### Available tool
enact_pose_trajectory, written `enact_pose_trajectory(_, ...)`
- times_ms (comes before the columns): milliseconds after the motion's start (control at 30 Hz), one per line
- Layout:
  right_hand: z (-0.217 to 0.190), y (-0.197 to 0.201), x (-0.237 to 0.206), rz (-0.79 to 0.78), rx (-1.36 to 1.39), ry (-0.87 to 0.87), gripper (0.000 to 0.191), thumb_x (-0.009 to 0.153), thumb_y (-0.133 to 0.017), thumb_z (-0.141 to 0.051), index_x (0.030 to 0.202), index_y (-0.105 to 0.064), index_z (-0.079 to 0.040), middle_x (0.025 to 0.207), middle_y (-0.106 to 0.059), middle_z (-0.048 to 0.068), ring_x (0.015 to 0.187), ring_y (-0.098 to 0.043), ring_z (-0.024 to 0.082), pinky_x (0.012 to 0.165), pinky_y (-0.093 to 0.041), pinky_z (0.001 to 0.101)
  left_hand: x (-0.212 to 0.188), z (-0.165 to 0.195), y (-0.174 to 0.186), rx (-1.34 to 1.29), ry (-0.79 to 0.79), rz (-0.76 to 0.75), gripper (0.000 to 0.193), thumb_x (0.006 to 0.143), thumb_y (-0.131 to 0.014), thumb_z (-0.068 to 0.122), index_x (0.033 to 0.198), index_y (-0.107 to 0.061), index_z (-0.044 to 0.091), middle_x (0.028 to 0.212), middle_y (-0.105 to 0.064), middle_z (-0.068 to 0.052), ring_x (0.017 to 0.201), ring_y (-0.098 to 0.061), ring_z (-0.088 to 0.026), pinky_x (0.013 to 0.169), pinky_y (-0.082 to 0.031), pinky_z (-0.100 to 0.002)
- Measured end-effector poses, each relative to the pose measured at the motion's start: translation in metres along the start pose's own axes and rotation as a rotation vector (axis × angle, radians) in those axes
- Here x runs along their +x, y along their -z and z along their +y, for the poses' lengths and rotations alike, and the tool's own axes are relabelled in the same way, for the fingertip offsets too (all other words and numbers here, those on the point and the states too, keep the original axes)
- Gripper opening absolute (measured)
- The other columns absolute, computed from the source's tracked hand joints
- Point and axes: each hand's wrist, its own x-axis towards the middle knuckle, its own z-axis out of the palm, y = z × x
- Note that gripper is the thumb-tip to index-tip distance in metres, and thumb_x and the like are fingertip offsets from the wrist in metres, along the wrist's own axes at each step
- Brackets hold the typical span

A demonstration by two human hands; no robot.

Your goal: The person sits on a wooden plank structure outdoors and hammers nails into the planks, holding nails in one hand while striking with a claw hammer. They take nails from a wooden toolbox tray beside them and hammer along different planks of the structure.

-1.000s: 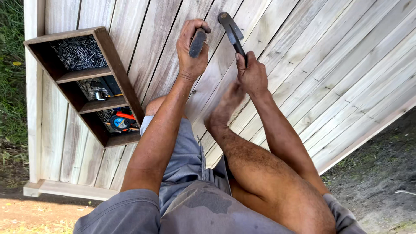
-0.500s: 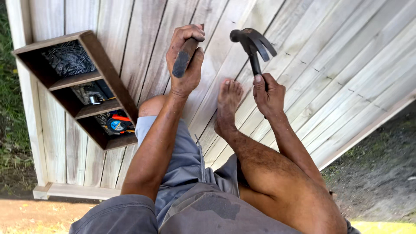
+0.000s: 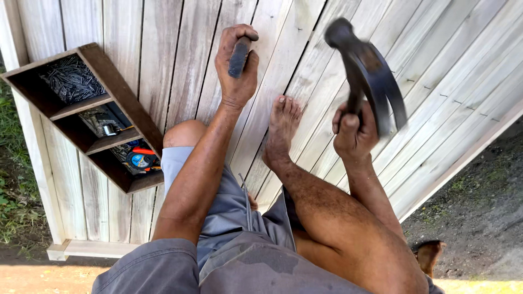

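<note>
The right hand (image 3: 354, 133) has its grip closed around the handle of a claw hammer (image 3: 368, 71), raised above the wooden panel (image 3: 180, 65). The left hand (image 3: 235, 62) pinches a dark metal punch (image 3: 238, 56) against the boards. A partitioned tool tray (image 3: 117, 92) sits by the panel's left edge.

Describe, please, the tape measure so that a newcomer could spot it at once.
Find the dark wooden box lying on the pale boards, left of the person's knee. The tape measure sits in its end compartment nearest the knee: a round blue-and-orange case, unlike the grey nails at the far end.
</note>
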Motion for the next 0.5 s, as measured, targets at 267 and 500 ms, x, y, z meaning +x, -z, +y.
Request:
enact_pose_trajectory(267,0.083,-0.077,0.046,-0.245,-0.517,-0.095,0.031,0.116,-0.059,-0.033,0.106,-0.058,-0.003,0.077,-0.064,0.013,0.068,-0.067,0.032,0.062,-0.049,0.0398,0.006,0.004,0.004,0.138,0.054,0.025,0.038,0.077,-0.054,-0.014,0.109,-0.06,0.006,0.109,-0.061,-0.008,0.1,-0.063,-0.024,0.094,-0.053,-0.033)
enact_pose_trajectory(500,0.07,-0.042,0.012,-0.076,-0.187,0.051,0.039,0.107,-0.056,-0.041,0.106,-0.063,-0.002,0.072,-0.06,0.014,0.061,-0.061,0.025,0.057,-0.047,0.0381,0.004,-0.001,0.0,0.133,0.011,0.036,0.038,0.077,-0.052,-0.015,0.107,-0.059,0.006,0.109,-0.061,-0.007,0.101,-0.063,-0.025,0.095,-0.053,-0.034)
